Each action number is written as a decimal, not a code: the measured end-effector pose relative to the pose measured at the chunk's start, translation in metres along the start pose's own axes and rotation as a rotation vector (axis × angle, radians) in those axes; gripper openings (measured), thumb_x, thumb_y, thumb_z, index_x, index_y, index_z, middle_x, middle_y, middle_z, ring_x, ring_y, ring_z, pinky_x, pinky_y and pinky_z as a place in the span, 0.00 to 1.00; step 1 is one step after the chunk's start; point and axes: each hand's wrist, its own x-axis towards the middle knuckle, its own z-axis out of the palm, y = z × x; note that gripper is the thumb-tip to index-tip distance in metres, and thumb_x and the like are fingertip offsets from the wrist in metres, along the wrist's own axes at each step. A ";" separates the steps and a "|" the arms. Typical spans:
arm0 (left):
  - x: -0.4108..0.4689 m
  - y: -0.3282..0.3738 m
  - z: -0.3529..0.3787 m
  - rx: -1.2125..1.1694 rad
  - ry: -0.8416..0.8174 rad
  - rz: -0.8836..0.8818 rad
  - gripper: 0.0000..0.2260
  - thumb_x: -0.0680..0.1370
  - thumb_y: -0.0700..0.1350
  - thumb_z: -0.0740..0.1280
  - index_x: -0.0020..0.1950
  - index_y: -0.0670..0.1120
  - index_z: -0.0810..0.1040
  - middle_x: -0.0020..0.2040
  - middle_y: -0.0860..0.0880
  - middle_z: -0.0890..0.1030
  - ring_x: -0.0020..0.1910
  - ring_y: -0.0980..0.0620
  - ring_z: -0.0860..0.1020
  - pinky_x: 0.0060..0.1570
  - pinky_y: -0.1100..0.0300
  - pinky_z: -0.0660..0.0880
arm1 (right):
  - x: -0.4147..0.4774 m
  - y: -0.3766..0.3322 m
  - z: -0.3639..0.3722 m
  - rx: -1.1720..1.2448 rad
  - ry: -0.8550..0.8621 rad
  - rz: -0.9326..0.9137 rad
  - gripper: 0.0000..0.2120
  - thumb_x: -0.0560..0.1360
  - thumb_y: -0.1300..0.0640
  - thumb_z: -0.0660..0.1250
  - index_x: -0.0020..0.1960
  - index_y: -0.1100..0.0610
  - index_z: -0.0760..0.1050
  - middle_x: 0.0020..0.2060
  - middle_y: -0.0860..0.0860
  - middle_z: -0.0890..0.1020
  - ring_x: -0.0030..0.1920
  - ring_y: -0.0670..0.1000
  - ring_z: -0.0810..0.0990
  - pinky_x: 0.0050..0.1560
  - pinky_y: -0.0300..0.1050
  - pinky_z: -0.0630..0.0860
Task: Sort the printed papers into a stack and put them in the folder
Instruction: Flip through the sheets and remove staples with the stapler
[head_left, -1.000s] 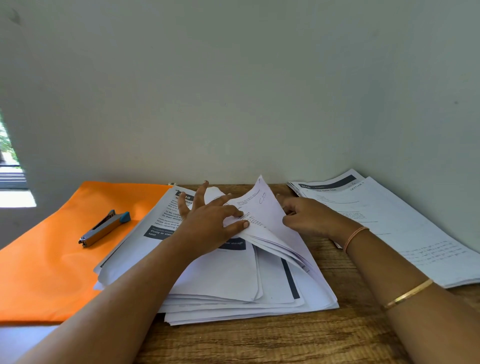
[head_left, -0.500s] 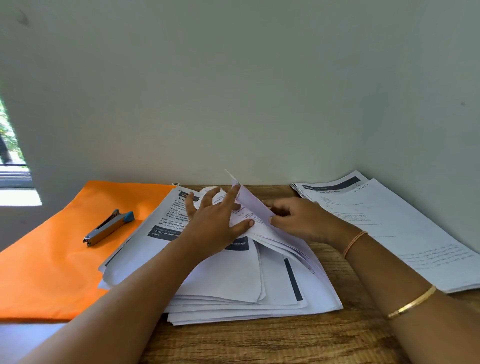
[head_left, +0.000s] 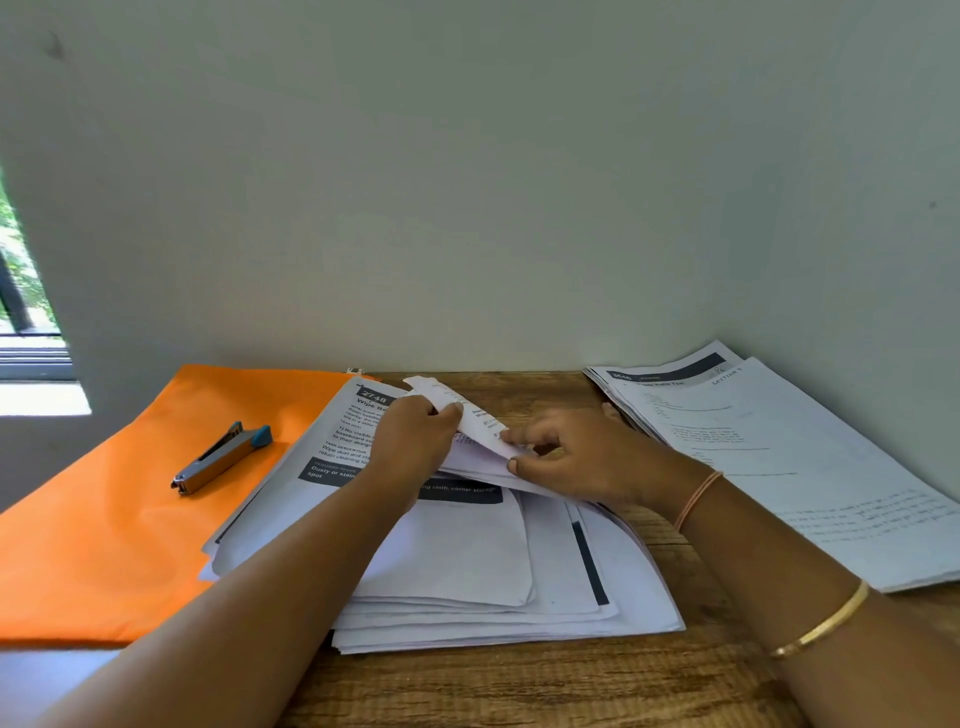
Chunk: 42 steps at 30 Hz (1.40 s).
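One lifted sheet (head_left: 434, 388) now curls inside the left fingers (head_left: 448, 411).

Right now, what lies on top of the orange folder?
A stapler lies on the orange folder; the paper pile covers its right edge, hiding that part.

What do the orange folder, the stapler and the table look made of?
Folder: probably matte card or plastic sheet, smooth with soft ripples. Stapler: seemingly grey metal with a blue plastic end. Table: wood or wood-look laminate, brown grain lines.
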 end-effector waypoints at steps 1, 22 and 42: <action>0.001 0.000 0.001 -0.011 0.002 0.009 0.12 0.80 0.50 0.62 0.47 0.42 0.76 0.41 0.47 0.78 0.35 0.55 0.73 0.30 0.63 0.67 | 0.000 0.000 0.000 0.001 0.005 -0.004 0.23 0.76 0.42 0.61 0.69 0.47 0.71 0.63 0.45 0.77 0.62 0.49 0.73 0.67 0.62 0.64; 0.001 -0.005 -0.002 -0.055 0.114 0.050 0.18 0.80 0.53 0.60 0.41 0.39 0.74 0.35 0.46 0.76 0.35 0.50 0.71 0.31 0.59 0.64 | -0.002 0.006 -0.012 -0.189 0.039 0.146 0.37 0.67 0.27 0.50 0.74 0.37 0.54 0.77 0.46 0.42 0.77 0.51 0.42 0.67 0.71 0.34; -0.005 -0.013 0.001 0.689 -0.112 0.303 0.20 0.80 0.61 0.52 0.70 0.60 0.67 0.75 0.57 0.60 0.76 0.44 0.39 0.69 0.38 0.35 | -0.004 0.011 -0.015 0.002 -0.100 0.282 0.18 0.79 0.39 0.53 0.66 0.40 0.71 0.69 0.41 0.69 0.72 0.50 0.63 0.70 0.69 0.36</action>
